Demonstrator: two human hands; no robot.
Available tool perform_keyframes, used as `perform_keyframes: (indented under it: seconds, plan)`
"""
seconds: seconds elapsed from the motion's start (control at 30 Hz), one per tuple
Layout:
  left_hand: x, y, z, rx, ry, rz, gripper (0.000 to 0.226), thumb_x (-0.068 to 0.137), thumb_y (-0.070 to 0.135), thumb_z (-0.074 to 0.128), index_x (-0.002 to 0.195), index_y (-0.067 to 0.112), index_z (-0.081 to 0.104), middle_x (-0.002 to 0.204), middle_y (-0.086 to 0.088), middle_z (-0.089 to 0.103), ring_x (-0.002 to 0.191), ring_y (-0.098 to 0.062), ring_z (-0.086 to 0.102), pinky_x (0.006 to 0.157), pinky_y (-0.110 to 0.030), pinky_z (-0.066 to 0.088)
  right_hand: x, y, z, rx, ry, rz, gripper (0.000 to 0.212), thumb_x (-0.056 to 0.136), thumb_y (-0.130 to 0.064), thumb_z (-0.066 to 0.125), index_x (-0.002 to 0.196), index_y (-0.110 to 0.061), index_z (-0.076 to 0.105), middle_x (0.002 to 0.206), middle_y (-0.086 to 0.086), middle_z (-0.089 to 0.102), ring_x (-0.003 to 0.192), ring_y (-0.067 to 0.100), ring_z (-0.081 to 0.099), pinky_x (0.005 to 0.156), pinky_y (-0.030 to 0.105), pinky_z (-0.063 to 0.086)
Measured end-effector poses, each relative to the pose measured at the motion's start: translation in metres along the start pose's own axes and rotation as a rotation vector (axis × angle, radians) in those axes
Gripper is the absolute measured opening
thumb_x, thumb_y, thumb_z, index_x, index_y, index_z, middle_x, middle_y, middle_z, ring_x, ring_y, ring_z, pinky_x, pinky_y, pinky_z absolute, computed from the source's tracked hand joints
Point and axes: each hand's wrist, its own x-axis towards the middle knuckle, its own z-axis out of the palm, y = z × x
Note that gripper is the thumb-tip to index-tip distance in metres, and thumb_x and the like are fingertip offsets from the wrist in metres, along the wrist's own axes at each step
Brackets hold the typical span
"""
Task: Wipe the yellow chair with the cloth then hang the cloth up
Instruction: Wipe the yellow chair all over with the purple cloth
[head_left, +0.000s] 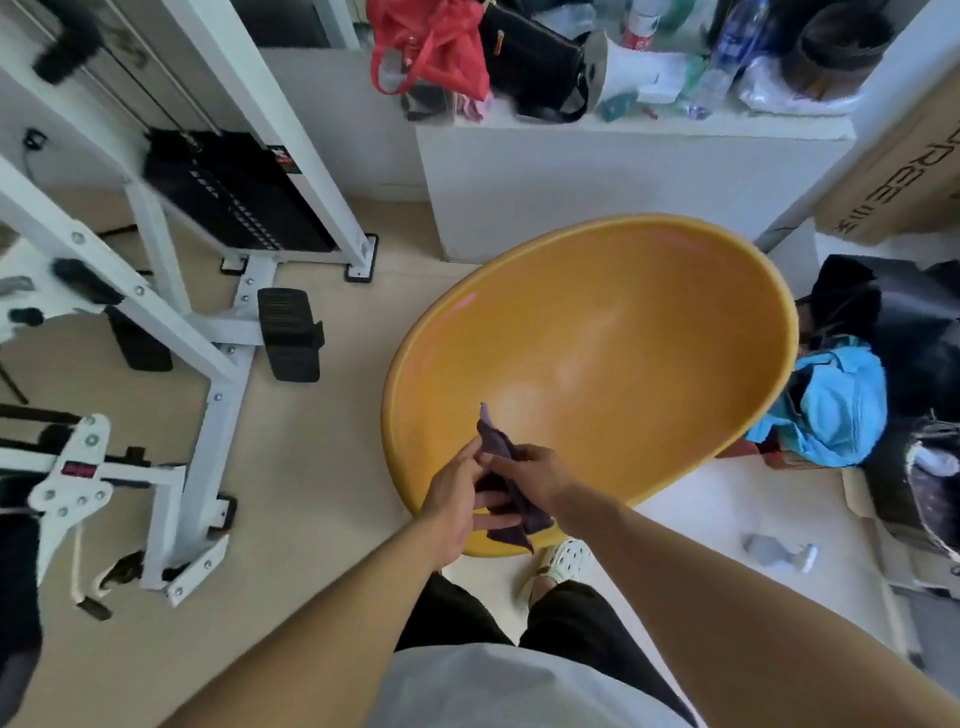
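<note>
Your left hand (453, 499) and right hand (524, 475) meet over the near rim of the chair (613, 364), both on the cloth (501, 478). Right hand pinches the dark purple cloth near its top; left fingers curl around the bunched part below. One corner sticks up above your hands, another hangs down past the rim. Whether the cloth touches the chair is hard to tell, your hands cover that spot.

The chair is a yellow bowl-shaped shell, tilted toward you, its hollow bare. Behind it, touching or nearly so, a white counter (623, 171) carries a red bag (431, 47), a black bag (535, 62) and bottles (727, 57), crowded together.

Right of the chair rim, just beside it, a blue garment (831, 410) lies on dark stuff. Left, a white gym machine (171, 312) stands apart from the chair with a strip of beige floor (332, 441) between. Your foot in a pale clog (558, 561) sits under the near rim.
</note>
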Motion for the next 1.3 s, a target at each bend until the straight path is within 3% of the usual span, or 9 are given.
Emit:
perform_keyframes:
  seconds: [0.13, 0.23, 0.4, 0.53, 0.67, 0.8, 0.97, 1.13, 1.3]
  plan:
    - [-0.003, -0.017, -0.013, 0.039, 0.024, 0.035, 0.061, 0.101, -0.001, 0.039, 0.154, 0.029, 0.029, 0.136, -0.001, 0.057, 0.098, -0.030, 0.073, 0.077, -0.049, 0.061, 0.004, 0.015, -0.011, -0.082, -0.140, 0.053, 0.025, 0.092, -0.016, 0.069, 0.116, -0.014, 0.071, 0.109, 0.013, 0.075, 0.096, 0.028, 0.071, 0.091, 0.043, 0.059]
    - [0.000, -0.033, -0.036, 0.134, 0.205, 0.123, 0.071, 0.093, -0.003, 0.056, 0.152, 0.026, 0.032, 0.129, 0.006, 0.064, 0.099, -0.020, 0.071, 0.077, -0.039, 0.060, 0.004, 0.026, -0.005, -0.106, -0.169, 0.138, 0.025, 0.096, -0.015, 0.060, 0.118, -0.011, 0.070, 0.105, 0.014, 0.072, 0.095, 0.032, 0.070, 0.083, 0.042, 0.057]
    - [0.018, -0.060, -0.070, 0.183, 0.303, -0.013, 0.059, 0.081, 0.038, 0.073, 0.135, 0.022, 0.055, 0.118, 0.001, 0.070, 0.107, -0.020, 0.067, 0.100, -0.043, 0.052, 0.017, 0.032, 0.022, 0.294, -0.106, 0.257, 0.031, 0.102, -0.025, 0.052, 0.111, 0.001, 0.066, 0.093, 0.016, 0.070, 0.080, 0.029, 0.064, 0.070, 0.033, 0.048]
    - [0.026, -0.069, -0.092, -0.203, 0.046, -0.294, 0.047, 0.087, 0.056, 0.064, 0.118, 0.020, 0.065, 0.117, -0.009, 0.071, 0.109, -0.031, 0.068, 0.098, -0.046, 0.052, 0.030, 0.038, 0.055, 0.423, -0.046, 0.220, 0.041, 0.098, -0.038, 0.058, 0.114, -0.003, 0.072, 0.108, 0.023, 0.073, 0.084, 0.031, 0.063, 0.070, 0.037, 0.049]
    - [0.043, -0.086, -0.119, -0.134, 0.250, -0.152, 0.037, 0.096, 0.038, 0.059, 0.124, 0.013, 0.061, 0.112, -0.008, 0.070, 0.100, -0.023, 0.068, 0.091, -0.041, 0.055, 0.036, 0.053, 0.072, 0.151, 0.074, 0.113, 0.032, 0.085, -0.038, 0.078, 0.099, -0.010, 0.075, 0.081, 0.014, 0.071, 0.074, 0.029, 0.060, 0.058, 0.031, 0.044]
    - [0.063, -0.098, -0.158, 0.189, 0.449, 0.041, 0.033, 0.092, 0.027, 0.062, 0.124, 0.019, 0.060, 0.117, -0.002, 0.068, 0.103, -0.020, 0.067, 0.093, -0.036, 0.054, 0.057, 0.069, 0.075, -0.215, 0.422, 0.015, 0.020, 0.098, -0.032, 0.054, 0.092, -0.025, 0.071, 0.071, -0.002, 0.068, 0.067, 0.024, 0.065, 0.060, 0.032, 0.051]
    - [0.106, -0.088, -0.203, 0.421, 0.417, 0.271, 0.017, 0.097, 0.022, 0.058, 0.112, 0.029, 0.064, 0.115, 0.006, 0.068, 0.106, -0.011, 0.062, 0.074, -0.005, 0.040, 0.110, 0.088, 0.136, -0.386, 0.287, -0.072, 0.031, 0.094, -0.050, 0.032, 0.087, -0.030, 0.055, 0.078, 0.005, 0.070, 0.072, 0.031, 0.066, 0.071, 0.045, 0.058]
    - [0.149, -0.082, -0.232, 0.430, 0.319, 0.370, 0.015, 0.093, 0.029, 0.058, 0.106, 0.034, 0.065, 0.112, 0.007, 0.073, 0.105, -0.008, 0.066, 0.099, -0.033, 0.050, 0.126, 0.091, 0.196, -0.325, 0.189, -0.386, 0.029, 0.105, -0.030, 0.042, 0.114, -0.018, 0.068, 0.097, 0.003, 0.071, 0.091, 0.025, 0.064, 0.079, 0.041, 0.053]
    - [0.179, -0.084, -0.243, 0.370, 0.287, 0.412, 0.017, 0.090, 0.034, 0.053, 0.099, 0.040, 0.066, 0.106, 0.012, 0.074, 0.105, -0.009, 0.068, 0.098, -0.046, 0.052, 0.163, 0.129, 0.220, -0.200, 0.469, -0.493, 0.047, 0.085, -0.034, 0.077, 0.126, -0.030, 0.054, 0.114, -0.017, 0.053, 0.109, 0.011, 0.053, 0.093, 0.034, 0.049]
